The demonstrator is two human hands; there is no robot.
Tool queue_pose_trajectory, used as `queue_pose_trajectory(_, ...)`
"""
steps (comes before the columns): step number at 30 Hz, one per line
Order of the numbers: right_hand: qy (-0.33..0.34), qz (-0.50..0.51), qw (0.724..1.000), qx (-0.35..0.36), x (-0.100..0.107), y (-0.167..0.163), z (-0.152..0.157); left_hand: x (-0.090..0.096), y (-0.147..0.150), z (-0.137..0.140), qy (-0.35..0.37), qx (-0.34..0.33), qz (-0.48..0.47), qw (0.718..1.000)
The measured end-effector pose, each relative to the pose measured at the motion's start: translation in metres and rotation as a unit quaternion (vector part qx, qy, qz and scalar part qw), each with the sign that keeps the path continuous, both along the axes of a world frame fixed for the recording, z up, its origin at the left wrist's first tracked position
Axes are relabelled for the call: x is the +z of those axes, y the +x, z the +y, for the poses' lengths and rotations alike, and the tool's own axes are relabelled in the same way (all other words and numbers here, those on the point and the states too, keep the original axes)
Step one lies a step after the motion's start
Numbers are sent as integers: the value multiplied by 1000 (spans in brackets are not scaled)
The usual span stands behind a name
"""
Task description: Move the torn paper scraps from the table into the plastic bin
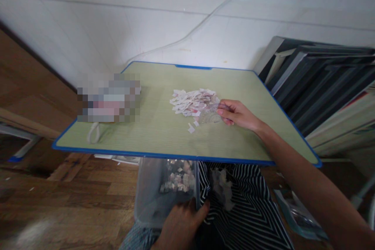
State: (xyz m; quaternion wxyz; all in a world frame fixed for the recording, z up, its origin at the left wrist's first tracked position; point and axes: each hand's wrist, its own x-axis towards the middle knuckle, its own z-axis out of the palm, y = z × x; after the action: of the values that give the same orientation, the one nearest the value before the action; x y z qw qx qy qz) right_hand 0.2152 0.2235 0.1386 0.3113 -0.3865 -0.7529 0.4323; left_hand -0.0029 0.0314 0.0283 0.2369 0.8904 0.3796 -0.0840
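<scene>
My right hand (238, 115) pinches a clear plastic protractor (210, 116) by its right end. The protractor lies low over the table, against the front right side of a heap of small white and pinkish paper pieces (189, 101). A few loose scraps (191, 128) lie just in front of the heap. Below the table's near edge, my left hand (183, 220) is closed on the near right rim of a translucent plastic bin (146, 199). Inside the bin are many small, light-coloured pieces (178, 179), partly hidden under the table.
The pale green table (155, 136) has a blue edge and stands by a white wall. A blurred-out item with a white loop (93, 133) sits at its left. Dark flat panels (319, 82) lean at the right. Striped cloth (249, 199) lies beside the bin.
</scene>
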Motion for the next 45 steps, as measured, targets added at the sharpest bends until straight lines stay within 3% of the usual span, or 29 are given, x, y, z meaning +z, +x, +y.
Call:
queue_pose_trajectory(6, 43, -26, 999, -16, -5, -2, 1, 6, 1, 2, -5, -7, 18, 1000)
queue_pose_trajectory(16, -5, -67, 998, -1, 16, 14, -4, 1, 0, 1, -14, -5, 4, 1000)
queue_pose_trajectory(26, 0, -62, 998, -3, 10, 11, -1, 0, 1, 3, -25, -24, 25, 999)
queue_pose_trajectory(31, -70, -112, 988, 74, 17, 21, 0, 2, 1, 3, -19, -16, 20, 999)
queue_pose_trajectory(36, -147, -170, 954, 199, 20, 28, -1, 0, 0, 2, -26, -15, 11, 999)
queue_pose_trajectory(45, -172, -131, 946, 242, 24, 29, -6, 0, 0, 2, -30, -17, 22, 999)
